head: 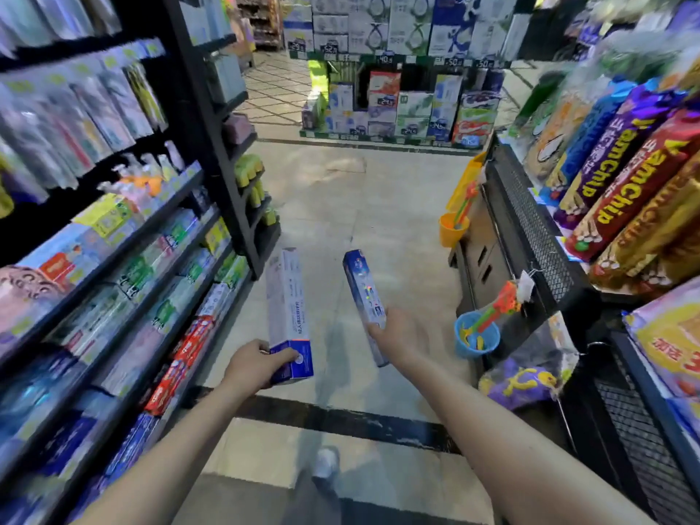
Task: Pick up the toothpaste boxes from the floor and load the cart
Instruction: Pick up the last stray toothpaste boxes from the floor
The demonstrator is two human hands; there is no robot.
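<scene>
I stand in a shop aisle with both arms stretched forward, each holding one toothpaste box above the floor. My left hand point(253, 363) grips the near end of a white and blue toothpaste box point(286, 305) that points away from me. My right hand point(401, 337) grips the near end of a dark blue toothpaste box point(363, 288), also pointing away and tilted a little left. No cart is in view.
Black shelves of toothpaste and bottles point(125, 267) line the left. A black mesh stand point(538, 229) with snack bags and hanging toy buckets point(475, 335) stands at the right. The tiled floor point(352, 206) runs ahead to a stacked box display point(397, 108).
</scene>
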